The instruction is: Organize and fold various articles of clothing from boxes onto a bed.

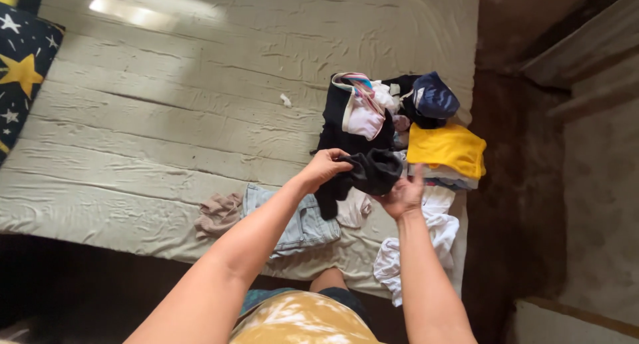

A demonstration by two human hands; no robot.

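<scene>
- Clearly soft and light, the black garment [369, 172] sags between both hands above the bed [166, 118], beside the yellow folded shirt [447, 150].
- Left hand [324, 166] has its grip closed, pinching the upper edge.
- Right hand [403, 196] clasps the bunched cloth from below, one finger lifted.
- Limp cloth likely handles best by edges or corners.

A wide bed [200, 118] fills most of the room, covered in a wrinkled, pale greenish sheet [166, 71]. A bright patch of sunlight [133, 11] falls near its far edge. A dark pillow with yellow and white stars [20, 71] lies at one corner. Beside the bed runs a brown floor [512, 204].
</scene>
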